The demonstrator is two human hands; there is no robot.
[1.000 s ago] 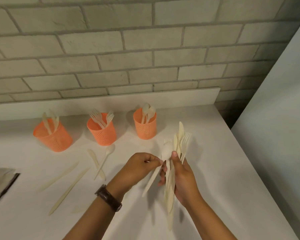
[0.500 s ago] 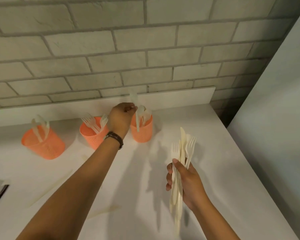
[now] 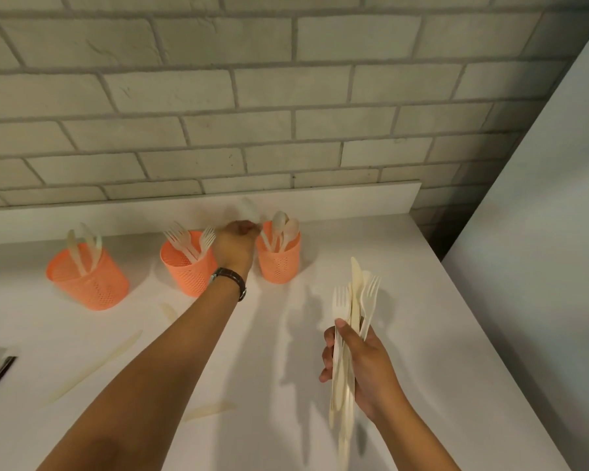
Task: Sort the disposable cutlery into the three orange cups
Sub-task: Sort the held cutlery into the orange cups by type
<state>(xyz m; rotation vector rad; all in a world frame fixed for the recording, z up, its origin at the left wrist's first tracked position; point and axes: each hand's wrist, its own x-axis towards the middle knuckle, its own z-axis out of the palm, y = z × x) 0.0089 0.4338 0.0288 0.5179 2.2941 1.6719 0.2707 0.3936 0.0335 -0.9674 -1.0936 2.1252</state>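
So my left hand (image 3: 235,244) is stretched out over the right-hand cup (image 3: 279,266), fingertips pinching a pale spoon (image 3: 251,208) near its neck. The oval bowl sticks up above my knuckles, a bit blurred, and the thin handle slants down inside the cup's rim, next to the spoons (image 3: 286,226) standing in there. My right hand (image 3: 364,365) is lower and nearer to me, fingers and thumb wrapped round a bundle of cutlery (image 3: 356,287) held upright above the table. Fork tines fan out on either side, one long rounded knife blade pokes up tallest in the middle, and the handles hang out below my palm. It's all that matte cream disposable stuff, flat and thin.

The three cups are orange cylinders with a grid of tiny holes punched through the walls, lined up near the back edge. The middle cup (image 3: 187,270) has forks (image 3: 184,239), the left cup (image 3: 89,287) has knives (image 3: 85,246). A few loose knives (image 3: 96,368) lie flat on the smooth white table (image 3: 439,334), well apart, on both sides of my left forearm. Dark brown watch strap (image 3: 230,277) on that wrist, rough pale brick wall (image 3: 286,113) behind everything
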